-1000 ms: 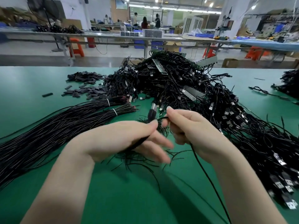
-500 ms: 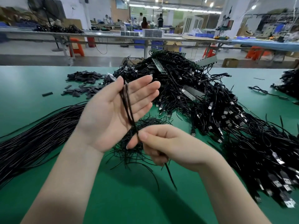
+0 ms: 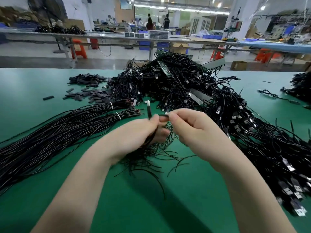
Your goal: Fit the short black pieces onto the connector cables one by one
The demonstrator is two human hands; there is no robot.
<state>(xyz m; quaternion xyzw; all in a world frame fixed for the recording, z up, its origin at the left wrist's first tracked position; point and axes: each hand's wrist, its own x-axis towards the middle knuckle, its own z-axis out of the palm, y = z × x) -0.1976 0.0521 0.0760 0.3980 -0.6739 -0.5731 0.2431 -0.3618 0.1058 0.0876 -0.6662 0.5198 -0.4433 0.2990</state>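
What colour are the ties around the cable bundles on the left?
White ties, seen in the head view.

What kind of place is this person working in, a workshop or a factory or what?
Most likely a cable assembly factory floor. A big tangle of connector cables and tied wire bundles cover a green workbench, and long work tables with other workers stand behind.

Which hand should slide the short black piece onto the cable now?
Right. The right hand already pinches the short black piece at its fingertips, pointed at the left hand, which grips the cable upright.
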